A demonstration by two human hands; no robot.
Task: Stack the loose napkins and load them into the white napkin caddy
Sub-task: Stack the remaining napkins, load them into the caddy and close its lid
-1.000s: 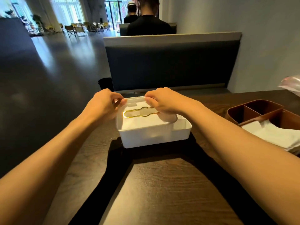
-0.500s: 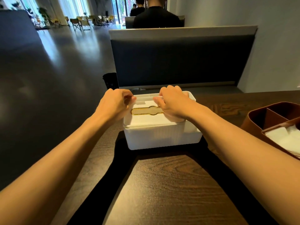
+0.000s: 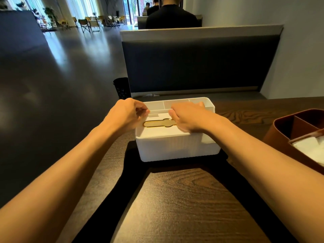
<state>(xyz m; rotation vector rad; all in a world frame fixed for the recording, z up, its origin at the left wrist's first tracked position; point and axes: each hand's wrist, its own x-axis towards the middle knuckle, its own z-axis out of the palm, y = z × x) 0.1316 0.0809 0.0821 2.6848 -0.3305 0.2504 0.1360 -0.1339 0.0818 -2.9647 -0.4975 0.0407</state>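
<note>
The white napkin caddy [image 3: 175,148] stands on the dark wooden table [image 3: 184,199], straight ahead of me. Its white lid [image 3: 157,133] lies flat on top, with a gold-rimmed slot [image 3: 156,123] in the middle. My left hand [image 3: 126,114] is curled around the lid's far left corner. My right hand [image 3: 189,116] rests on the lid's right half, covering the slot's right end, with its fingers hooked over the back edge. Small open compartments [image 3: 175,103] show behind the lid. Any napkins inside the caddy are hidden.
A brown divided organiser [image 3: 280,134] stands at the right edge with white napkins [image 3: 310,148] in its near compartment. Beyond the table are a dark booth backrest [image 3: 192,64] and a black bin [image 3: 121,88]. A person [image 3: 171,18] sits behind the booth, facing away.
Both hands have stayed on the lid and shifted slightly toward its far edge. The view has moved, and the brown organiser now sits further right.
</note>
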